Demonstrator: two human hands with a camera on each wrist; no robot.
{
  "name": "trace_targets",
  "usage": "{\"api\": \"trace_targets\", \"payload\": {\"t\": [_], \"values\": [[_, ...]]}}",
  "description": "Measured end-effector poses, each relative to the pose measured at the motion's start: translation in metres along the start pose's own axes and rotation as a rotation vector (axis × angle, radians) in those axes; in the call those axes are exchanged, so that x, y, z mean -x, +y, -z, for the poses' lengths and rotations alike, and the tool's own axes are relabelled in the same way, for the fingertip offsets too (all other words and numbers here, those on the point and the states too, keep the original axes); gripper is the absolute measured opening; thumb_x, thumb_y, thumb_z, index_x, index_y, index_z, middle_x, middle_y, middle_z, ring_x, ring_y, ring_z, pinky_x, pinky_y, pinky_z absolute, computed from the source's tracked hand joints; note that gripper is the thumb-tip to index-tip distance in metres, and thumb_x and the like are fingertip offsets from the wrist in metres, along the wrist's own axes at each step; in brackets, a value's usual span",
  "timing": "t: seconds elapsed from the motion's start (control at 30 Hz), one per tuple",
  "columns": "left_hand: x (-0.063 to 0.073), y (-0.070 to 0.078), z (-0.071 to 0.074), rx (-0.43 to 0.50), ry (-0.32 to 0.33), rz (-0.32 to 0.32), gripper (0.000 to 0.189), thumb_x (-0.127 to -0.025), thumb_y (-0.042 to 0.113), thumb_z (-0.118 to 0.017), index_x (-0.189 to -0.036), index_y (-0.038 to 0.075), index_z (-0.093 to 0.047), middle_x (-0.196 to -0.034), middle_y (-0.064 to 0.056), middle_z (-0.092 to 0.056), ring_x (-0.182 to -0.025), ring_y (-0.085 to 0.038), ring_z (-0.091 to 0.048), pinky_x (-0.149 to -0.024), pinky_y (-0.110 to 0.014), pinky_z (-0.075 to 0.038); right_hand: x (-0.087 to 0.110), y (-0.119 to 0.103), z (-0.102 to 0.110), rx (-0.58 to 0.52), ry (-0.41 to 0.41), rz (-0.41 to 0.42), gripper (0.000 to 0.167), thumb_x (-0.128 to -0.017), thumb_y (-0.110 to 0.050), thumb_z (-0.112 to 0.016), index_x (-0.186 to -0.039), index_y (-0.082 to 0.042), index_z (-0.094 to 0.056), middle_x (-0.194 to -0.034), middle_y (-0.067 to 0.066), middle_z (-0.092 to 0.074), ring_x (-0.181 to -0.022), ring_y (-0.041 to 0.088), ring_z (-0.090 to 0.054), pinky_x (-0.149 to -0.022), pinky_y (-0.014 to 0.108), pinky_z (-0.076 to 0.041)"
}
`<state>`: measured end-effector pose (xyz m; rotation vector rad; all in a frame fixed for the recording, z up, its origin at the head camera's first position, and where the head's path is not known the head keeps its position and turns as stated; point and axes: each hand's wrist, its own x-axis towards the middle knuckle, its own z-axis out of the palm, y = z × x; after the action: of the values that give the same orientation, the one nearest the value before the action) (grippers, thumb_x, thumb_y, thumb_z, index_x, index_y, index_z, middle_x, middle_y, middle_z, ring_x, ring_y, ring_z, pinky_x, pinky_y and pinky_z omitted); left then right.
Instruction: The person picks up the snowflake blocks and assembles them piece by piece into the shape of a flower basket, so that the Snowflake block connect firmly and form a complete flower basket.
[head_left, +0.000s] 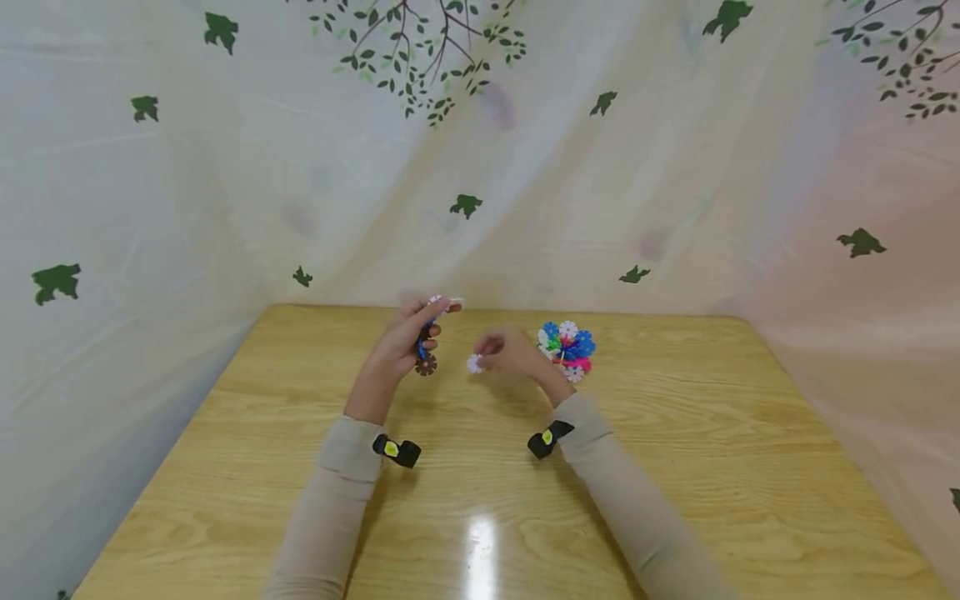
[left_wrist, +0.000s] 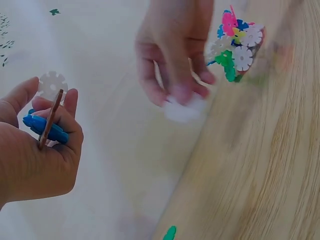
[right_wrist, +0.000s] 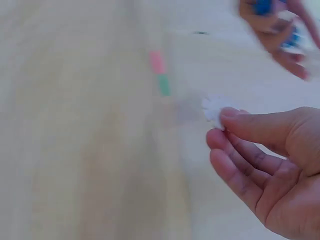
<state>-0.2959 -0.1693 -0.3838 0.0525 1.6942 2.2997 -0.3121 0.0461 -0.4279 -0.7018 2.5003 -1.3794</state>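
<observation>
My left hand (head_left: 390, 346) grips several joined plastic snowflake discs. In the left wrist view these are a white disc (left_wrist: 52, 85) between the thumb and a fingertip, a brown disc (left_wrist: 48, 122) seen edge-on, and blue discs (left_wrist: 59, 133) against the fingers. The curled fingers partly hide how they join. To the right of it, my right hand (head_left: 516, 353) pinches a single white snowflake disc (right_wrist: 213, 110) between thumb and index finger. The two hands are apart, held over the far part of the table.
A cluster of blue, white, green and pink snowflake discs (head_left: 567, 346) lies on the wooden table (head_left: 675, 467) just right of my right hand. Behind the table's far edge hangs a pale curtain (head_left: 525, 250) with printed leaves and birds. Each wrist wears a black strap.
</observation>
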Motion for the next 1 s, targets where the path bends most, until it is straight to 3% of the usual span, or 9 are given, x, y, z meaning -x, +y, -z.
{"api": "trace_targets", "payload": {"t": [0.13, 0.27, 0.47, 0.77, 1.0], "values": [[-0.003, -0.003, -0.005, -0.009, -0.007, -0.008, 0.022, -0.104, 0.030, -0.060, -0.118, 0.013, -0.059, -0.110, 0.006, -0.070, -0.055, -0.003, -0.036, -0.045, -0.015, -0.031, 0.005, -0.013, 0.022, -0.189, 0.140, -0.009, 0.019, -0.093, -0.001, -0.071, -0.109, 0.010, -0.068, -0.095, 0.021, -0.072, -0.074, 0.010, -0.065, -0.077, 0.044, -0.061], [-0.006, -0.005, -0.012, -0.016, -0.001, -0.008, 0.021, -0.104, 0.030, -0.061, -0.117, 0.013, -0.062, -0.109, 0.005, -0.071, -0.058, -0.003, -0.037, -0.045, -0.014, -0.032, 0.009, -0.029, 0.033, -0.321, 0.267, 0.051, 0.023, -0.093, -0.002, -0.072, -0.111, 0.012, -0.068, -0.097, 0.023, -0.073, -0.073, 0.010, -0.068, -0.075, 0.035, -0.063], [-0.009, -0.007, -0.020, -0.035, 0.034, -0.024, 0.018, -0.102, 0.028, -0.065, -0.110, 0.013, -0.065, -0.104, 0.005, -0.073, -0.058, -0.003, -0.039, -0.046, -0.015, -0.032, 0.011, -0.037, 0.034, -0.409, 0.435, 0.109, 0.025, -0.093, -0.007, -0.074, -0.110, 0.010, -0.070, -0.090, 0.009, -0.073, -0.073, 0.009, -0.069, -0.072, 0.026, -0.062], [-0.012, -0.009, -0.025, -0.052, 0.085, -0.048, 0.016, -0.098, 0.029, -0.070, -0.106, 0.016, -0.067, -0.106, 0.004, -0.074, -0.057, -0.003, -0.040, -0.047, -0.016, -0.033, 0.006, -0.037, 0.027, -0.513, 0.555, 0.125, 0.027, -0.091, -0.003, -0.075, -0.112, 0.013, -0.068, -0.089, 0.003, -0.072, -0.074, 0.007, -0.070, -0.072, 0.024, -0.062], [-0.011, -0.009, -0.028, -0.100, 0.100, -0.081, 0.016, -0.096, 0.028, -0.072, -0.106, 0.015, -0.070, -0.098, 0.009, -0.075, -0.056, -0.004, -0.040, -0.048, -0.018, -0.032, 0.005, -0.038, 0.023, -0.533, 0.566, 0.142, 0.026, -0.091, -0.002, -0.075, -0.110, 0.013, -0.068, -0.088, 0.003, -0.072, -0.073, 0.008, -0.070, -0.071, 0.025, -0.062]]}}
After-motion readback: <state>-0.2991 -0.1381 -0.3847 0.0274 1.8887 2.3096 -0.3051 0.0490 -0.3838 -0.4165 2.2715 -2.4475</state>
